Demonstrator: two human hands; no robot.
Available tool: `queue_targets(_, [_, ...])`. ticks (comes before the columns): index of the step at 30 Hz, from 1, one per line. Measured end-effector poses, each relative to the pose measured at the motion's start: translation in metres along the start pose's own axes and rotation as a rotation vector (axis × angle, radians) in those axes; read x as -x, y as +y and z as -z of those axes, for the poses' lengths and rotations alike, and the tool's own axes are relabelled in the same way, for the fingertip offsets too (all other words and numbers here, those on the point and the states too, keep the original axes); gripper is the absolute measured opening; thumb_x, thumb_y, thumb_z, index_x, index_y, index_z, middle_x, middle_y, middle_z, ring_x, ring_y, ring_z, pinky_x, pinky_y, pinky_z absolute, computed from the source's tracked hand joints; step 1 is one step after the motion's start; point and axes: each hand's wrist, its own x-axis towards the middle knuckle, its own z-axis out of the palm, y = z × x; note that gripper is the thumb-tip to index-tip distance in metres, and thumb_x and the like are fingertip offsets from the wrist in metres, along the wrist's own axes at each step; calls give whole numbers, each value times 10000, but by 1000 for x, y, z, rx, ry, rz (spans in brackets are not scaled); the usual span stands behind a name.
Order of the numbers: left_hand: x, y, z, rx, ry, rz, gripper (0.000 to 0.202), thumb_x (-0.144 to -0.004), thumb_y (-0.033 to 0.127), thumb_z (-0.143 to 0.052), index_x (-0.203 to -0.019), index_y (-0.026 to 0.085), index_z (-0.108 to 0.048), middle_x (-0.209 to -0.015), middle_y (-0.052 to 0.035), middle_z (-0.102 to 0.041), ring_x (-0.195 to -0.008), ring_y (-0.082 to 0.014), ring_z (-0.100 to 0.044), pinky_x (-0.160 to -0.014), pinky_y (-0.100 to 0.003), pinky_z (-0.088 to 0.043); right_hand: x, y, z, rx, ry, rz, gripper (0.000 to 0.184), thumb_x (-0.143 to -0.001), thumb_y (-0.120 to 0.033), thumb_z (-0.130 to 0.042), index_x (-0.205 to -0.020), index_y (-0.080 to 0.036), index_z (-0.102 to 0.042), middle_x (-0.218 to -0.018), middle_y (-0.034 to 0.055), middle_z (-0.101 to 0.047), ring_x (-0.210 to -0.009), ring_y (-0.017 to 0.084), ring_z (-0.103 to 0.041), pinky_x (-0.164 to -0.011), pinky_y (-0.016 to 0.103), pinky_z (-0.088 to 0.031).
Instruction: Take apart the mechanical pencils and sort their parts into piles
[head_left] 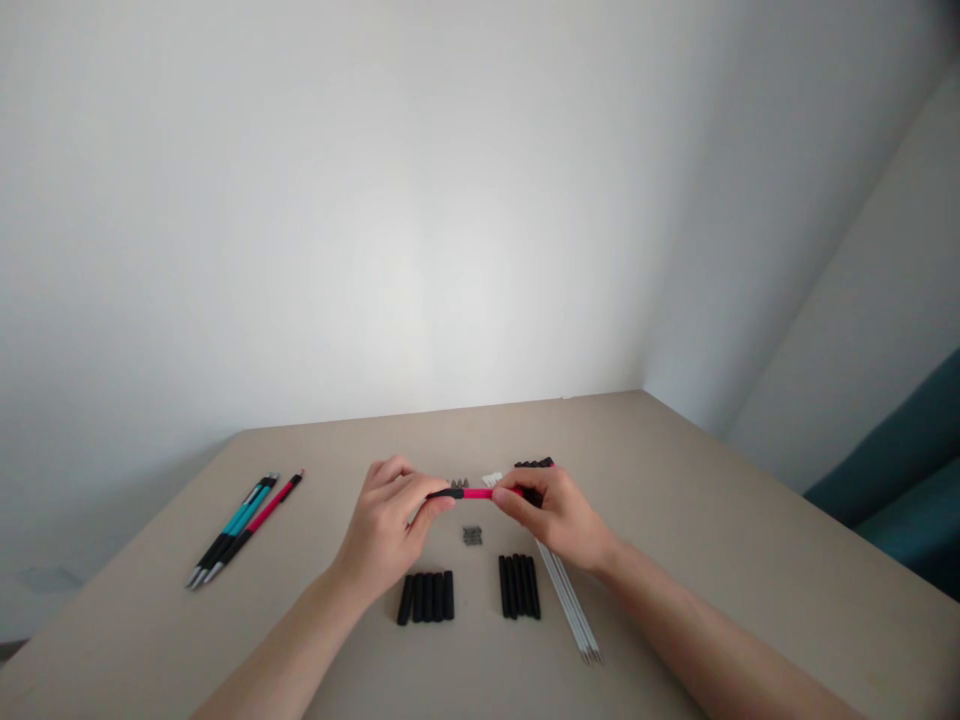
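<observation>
A pink pen barrel (477,493) is held level above the table between my two hands. My left hand (386,520) pinches the black section at its left end with thumb and forefinger. The fingers of my right hand (562,515) close round the pink part and hide its right end. Beneath the hands lie small metal springs (472,536). Small grey cone-shaped pieces (460,484) and small white pieces (492,479) lie just behind the barrel. White pen refills (571,608) with metal tips run out from under my right hand.
Several black tubes (427,598) lie in a row at the front, with thinner black tubes (520,588) to their right. Black pieces (532,463) sit behind my right hand. Teal pens (238,525) and a pink pen (259,522) lie at left. A wall (420,250) borders the table.
</observation>
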Motion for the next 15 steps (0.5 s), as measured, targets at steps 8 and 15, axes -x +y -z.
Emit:
queue_targets(8, [-1,-2,5,1,69,-105,124,-782,215,-680,-897,209,-634,-766,-28,-687,-772,-182,-501,-745,-338,-435,-1,8,-1,-337,-135,-152,435,-840,-498,-474,-623,-141,-594,-436,-69,-274,-421,76,-201,-434,255,-139])
queue_targets(15, [-7,1,15,-93,56,-190,108,-781,254,-681,-859,196,-636,-733,-28,-678,-771,-192,-481,-749,-350,-412,-4,7,-1,-599,-263,-264,391,-776,-481,-531,-552,-160,-533,-345,-97,-254,-342,55,-135,-391,260,-74])
